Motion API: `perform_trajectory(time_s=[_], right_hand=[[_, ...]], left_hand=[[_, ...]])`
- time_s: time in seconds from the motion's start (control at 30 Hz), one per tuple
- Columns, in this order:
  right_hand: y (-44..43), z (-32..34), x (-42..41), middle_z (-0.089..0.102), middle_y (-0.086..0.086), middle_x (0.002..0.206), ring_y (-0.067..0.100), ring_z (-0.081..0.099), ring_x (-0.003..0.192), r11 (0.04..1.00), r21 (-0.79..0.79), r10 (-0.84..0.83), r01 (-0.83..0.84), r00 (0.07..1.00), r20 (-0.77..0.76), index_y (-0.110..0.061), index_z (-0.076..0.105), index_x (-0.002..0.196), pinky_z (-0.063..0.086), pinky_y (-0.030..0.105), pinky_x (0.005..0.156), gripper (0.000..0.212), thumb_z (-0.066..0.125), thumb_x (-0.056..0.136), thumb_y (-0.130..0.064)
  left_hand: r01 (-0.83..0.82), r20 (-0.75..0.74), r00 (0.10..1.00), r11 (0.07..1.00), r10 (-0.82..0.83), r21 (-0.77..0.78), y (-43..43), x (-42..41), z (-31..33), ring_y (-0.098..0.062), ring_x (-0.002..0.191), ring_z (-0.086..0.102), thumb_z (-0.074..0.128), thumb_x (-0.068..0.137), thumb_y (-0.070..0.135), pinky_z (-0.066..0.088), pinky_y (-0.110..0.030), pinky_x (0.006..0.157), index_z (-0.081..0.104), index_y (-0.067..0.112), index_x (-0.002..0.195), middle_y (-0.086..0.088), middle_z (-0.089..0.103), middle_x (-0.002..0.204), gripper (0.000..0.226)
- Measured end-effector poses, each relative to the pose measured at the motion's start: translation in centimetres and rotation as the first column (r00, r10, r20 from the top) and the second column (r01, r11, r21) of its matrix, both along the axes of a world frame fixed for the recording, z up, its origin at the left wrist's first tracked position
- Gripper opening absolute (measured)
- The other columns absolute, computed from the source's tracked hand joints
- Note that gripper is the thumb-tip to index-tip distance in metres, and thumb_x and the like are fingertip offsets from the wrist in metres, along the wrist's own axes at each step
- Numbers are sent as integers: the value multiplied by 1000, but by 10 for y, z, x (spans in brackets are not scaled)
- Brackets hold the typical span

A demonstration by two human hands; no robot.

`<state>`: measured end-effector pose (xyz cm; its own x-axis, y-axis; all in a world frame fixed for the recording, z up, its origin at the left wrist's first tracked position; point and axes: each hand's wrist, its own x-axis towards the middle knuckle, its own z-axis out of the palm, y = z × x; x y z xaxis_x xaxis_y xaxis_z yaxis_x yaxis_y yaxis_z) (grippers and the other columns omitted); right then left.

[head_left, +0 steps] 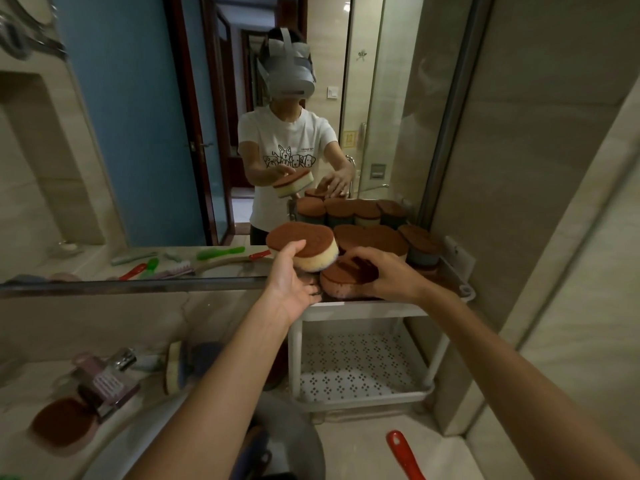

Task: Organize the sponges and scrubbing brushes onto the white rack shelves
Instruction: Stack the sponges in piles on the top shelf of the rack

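Observation:
My left hand (291, 282) holds a thick sponge (308, 245) with a brown scouring top and a yellow body, lifted just left of the white rack's (363, 311) top shelf. My right hand (384, 273) grips another brown-topped sponge (341, 280) lying at the front of that top shelf. Behind it several more brown-topped sponges (370, 237) stand packed on the same shelf. The rack's lower perforated shelf (356, 365) holds nothing visible. Another brown sponge (62, 426) lies on the counter at the lower left.
A mirror behind the counter reflects the person, the sponges and several brushes. A red brush handle (403, 453) lies on the counter at the lower right. A faucet (121, 360), a pink grater-like tool (104, 384) and an upright sponge (175, 367) sit by the sink at left.

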<state>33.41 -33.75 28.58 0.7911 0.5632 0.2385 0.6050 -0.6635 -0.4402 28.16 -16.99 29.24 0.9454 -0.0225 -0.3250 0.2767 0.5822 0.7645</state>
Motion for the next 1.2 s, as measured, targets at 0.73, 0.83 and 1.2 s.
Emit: perform_trajectory(time_s=[0.73,0.83,1.2], right_hand=[[-11,1,1,44,7,117,19,38,116,996,-78,-33,32,999,-21,-25,56,122,31,24,92,47,71,78,-19],[-11,0,-2,41,4,119,18,39,116,998,-54,-45,42,998,-51,-27,53,125,30,23,92,50,67,78,-21],[-18,32,-19,45,1,132,12,42,121,935,347,-145,71,970,193,-19,32,130,39,24,97,78,78,68,-29]], left_hand=[[-7,48,999,998,5,56,-9,-1,-4,-31,135,35,50,89,31,18,-42,115,31,12,141,-18,42,142,59],[-84,86,994,988,73,128,-10,-2,-4,-25,131,41,54,88,30,22,-40,113,34,15,140,-12,46,140,58],[-154,307,951,797,-42,584,-48,-1,29,-7,85,53,67,81,24,42,-27,78,44,31,83,8,58,91,24]])
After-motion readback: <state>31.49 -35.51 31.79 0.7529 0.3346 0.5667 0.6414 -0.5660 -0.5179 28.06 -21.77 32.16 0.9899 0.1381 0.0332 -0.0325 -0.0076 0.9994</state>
